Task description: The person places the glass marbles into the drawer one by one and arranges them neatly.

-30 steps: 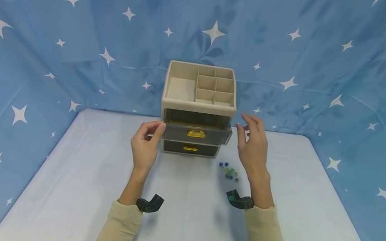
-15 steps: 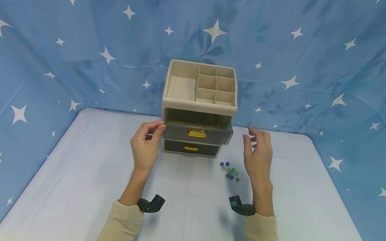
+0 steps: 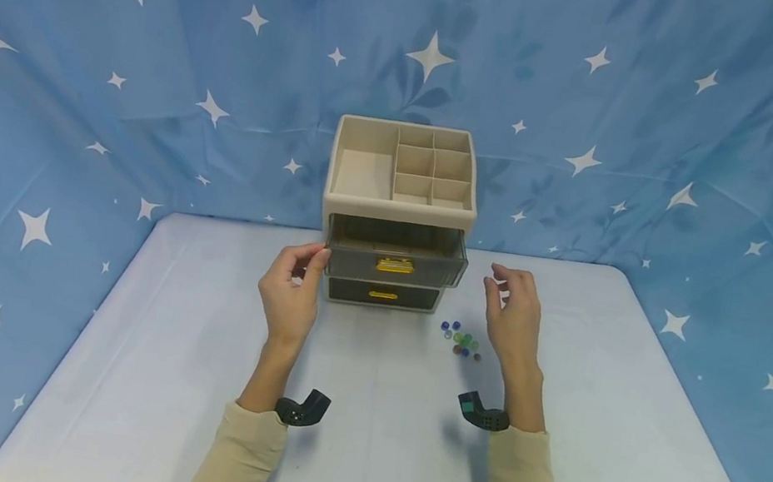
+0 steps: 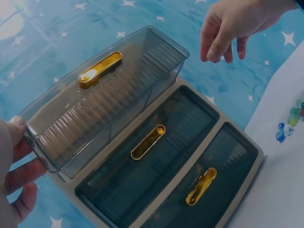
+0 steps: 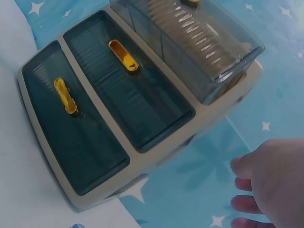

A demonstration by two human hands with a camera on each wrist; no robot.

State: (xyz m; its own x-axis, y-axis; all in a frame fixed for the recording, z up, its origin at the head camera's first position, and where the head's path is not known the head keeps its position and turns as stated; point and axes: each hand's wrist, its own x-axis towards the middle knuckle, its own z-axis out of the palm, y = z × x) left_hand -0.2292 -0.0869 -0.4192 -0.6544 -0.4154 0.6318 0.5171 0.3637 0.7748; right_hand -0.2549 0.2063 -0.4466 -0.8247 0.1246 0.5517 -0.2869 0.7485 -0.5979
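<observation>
A beige desktop organizer (image 3: 398,213) stands at the back of the table, with smoky see-through drawers and gold handles. Its top drawer (image 3: 352,263) is pulled out. My left hand (image 3: 290,293) pinches the left front corner of that drawer; in the left wrist view its thumb (image 4: 17,121) lies at the front edge, the fingers at the side. My right hand (image 3: 515,316) hovers to the right of the drawer, apart from it, fingers loosely bent and holding nothing. The right wrist view shows this hand (image 5: 280,180) beside the organizer. In the wrist views two lower drawers (image 4: 147,156) are closed.
Several glass marbles (image 3: 466,340), blue, green, brown and clear, lie on the white tabletop (image 3: 362,439) between the organizer and my right forearm. The organizer's top has divided compartments (image 3: 414,162). A blue starry curtain (image 3: 232,65) hangs close behind and at both sides.
My right hand has moved away from the organizer's right side, rightward and nearer to me. The left hand keeps its pinch at the corner, and the top drawer stays pulled out.
</observation>
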